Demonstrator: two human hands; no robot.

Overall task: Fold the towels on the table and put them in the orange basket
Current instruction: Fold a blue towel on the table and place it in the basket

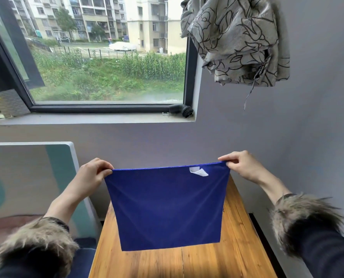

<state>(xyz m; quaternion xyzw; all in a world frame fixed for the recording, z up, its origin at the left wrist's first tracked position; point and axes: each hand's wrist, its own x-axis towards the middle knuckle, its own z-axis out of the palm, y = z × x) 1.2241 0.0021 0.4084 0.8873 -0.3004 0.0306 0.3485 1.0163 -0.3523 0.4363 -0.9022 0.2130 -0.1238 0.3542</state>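
Currently the blue towel (pixel 167 207) hangs stretched above the wooden table (pixel 237 247), its top corners pinched by the left hand (pixel 94 173) and right hand (pixel 241 167). Keep the top edge taut and level, then lower it flat before folding.

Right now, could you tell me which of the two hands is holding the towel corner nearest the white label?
The right hand: the white label hangs just beside its corner of the blue towel, far from the left hand.
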